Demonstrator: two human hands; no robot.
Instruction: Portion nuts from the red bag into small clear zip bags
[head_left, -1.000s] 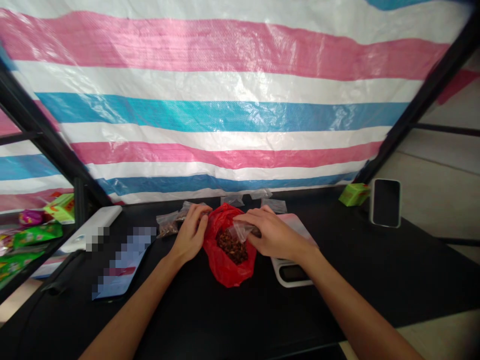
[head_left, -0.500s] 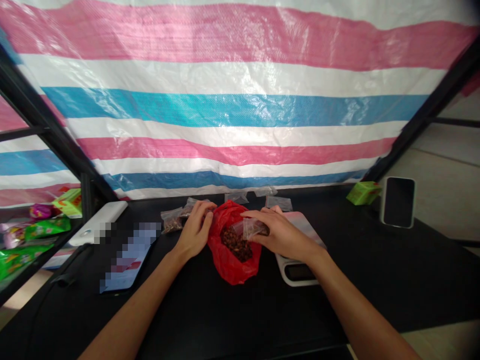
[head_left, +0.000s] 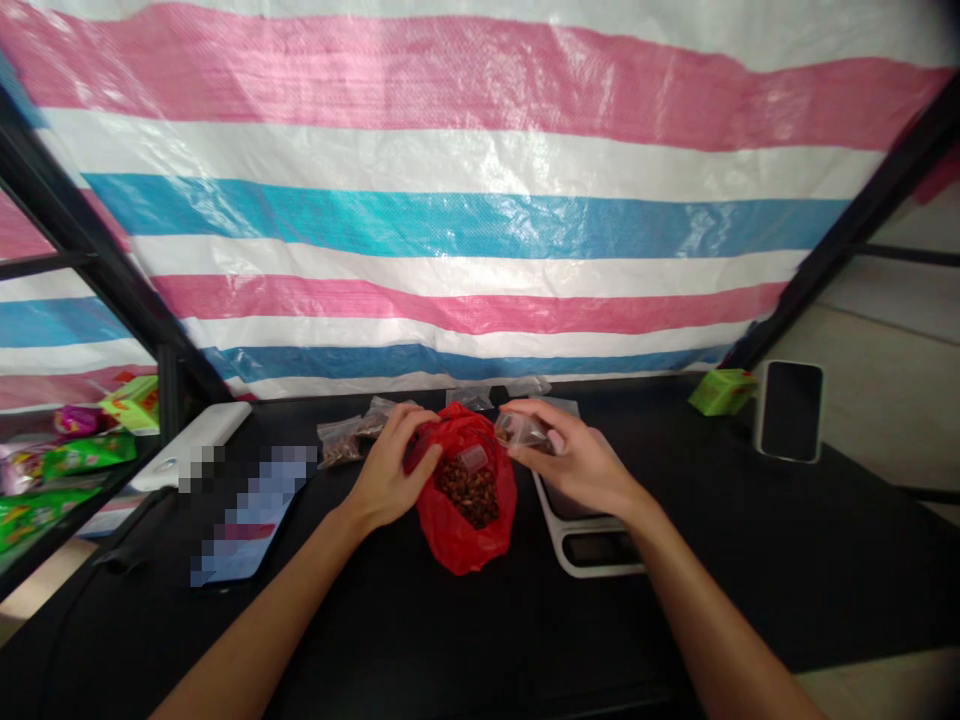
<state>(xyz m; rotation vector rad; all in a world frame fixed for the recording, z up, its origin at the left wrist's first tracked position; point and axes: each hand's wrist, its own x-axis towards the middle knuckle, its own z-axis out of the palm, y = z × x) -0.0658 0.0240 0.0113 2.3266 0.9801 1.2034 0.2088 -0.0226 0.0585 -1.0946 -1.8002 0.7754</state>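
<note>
A red plastic bag (head_left: 465, 550) stands with its mouth open on the black table, holding small brown dried pieces (head_left: 469, 492). A small clear plastic piece (head_left: 472, 459), perhaps a scoop, lies on them. My left hand (head_left: 394, 465) grips the bag's left rim between thumb and fingers. Just right of the bag's mouth, my right hand (head_left: 574, 455) pinches a small clear plastic bag (head_left: 523, 432) with some brown pieces inside. Beneath that hand is a white kitchen scale (head_left: 566, 560), partly hidden by the hand and forearm.
Filled small clear bags (head_left: 341, 442) lie behind my left hand. Flat clear bags (head_left: 470, 399) rest along the back edge. A phone (head_left: 255, 520) and a white device (head_left: 199, 440) are at left. On the right stand a green box (head_left: 721, 391) and an upright dark-screened device (head_left: 789, 411).
My right hand has moved slightly up and right, away from the red bag's mouth, carrying the small clear bag. The clear piece on the brown bits shows more plainly. My left hand keeps its grip.
</note>
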